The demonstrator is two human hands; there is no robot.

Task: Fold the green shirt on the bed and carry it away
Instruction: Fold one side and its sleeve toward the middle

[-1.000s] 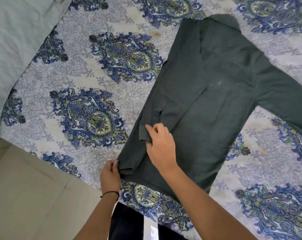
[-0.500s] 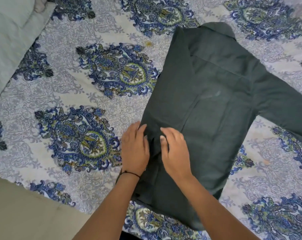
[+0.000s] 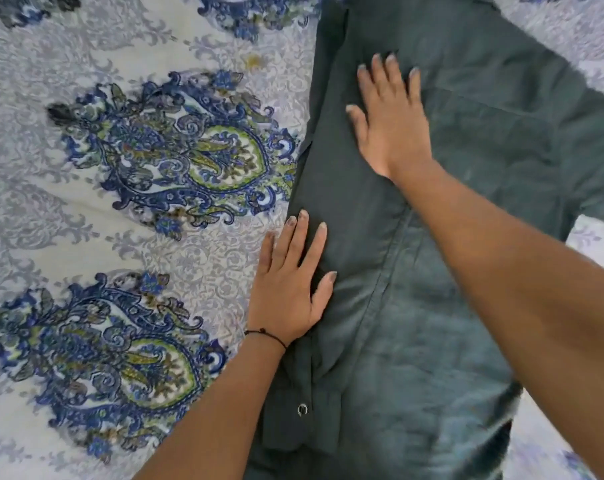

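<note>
The dark green shirt (image 3: 473, 258) lies flat on the bed, its left side and sleeve folded inward over the body; the cuff with a snap button sits near the bottom. Its other sleeve runs off the right edge. My left hand (image 3: 290, 292) rests flat, fingers spread, on the shirt's folded left edge, partly on the bedsheet. My right hand (image 3: 390, 123) presses flat on the folded part higher up, toward the collar. Neither hand grips the cloth.
The bedsheet (image 3: 148, 209) is white and grey with large blue and green paisley medallions. It fills the whole left half of the view and shows again at the right edge beyond the shirt.
The view has moved closer over the bed. Both hands have slid up along the folded side of the shirt, the right one much farther toward the collar.
</note>
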